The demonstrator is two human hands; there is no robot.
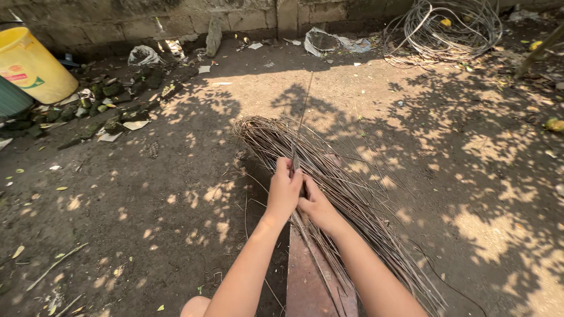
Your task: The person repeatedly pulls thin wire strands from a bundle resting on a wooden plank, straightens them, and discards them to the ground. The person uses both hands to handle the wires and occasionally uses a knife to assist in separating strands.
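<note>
Head view: left hand [284, 191] and right hand [315, 205] both closed around one thin palm-leaf midrib [304, 108], held upright above the midrib bundle [329, 176] lying on dirt ground [147, 194]. Judged light, springy, brittle near the tip; best gripped low at the thicker end. Beyond: yellow bucket [32, 64], coiled wire [446, 26], stone wall [194, 12]

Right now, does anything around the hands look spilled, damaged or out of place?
Nothing damaged. A few loose sticks stray from the bundle of thin sticks onto the dirt. Both the left hand and right hand grip one blade-like strip.
</note>
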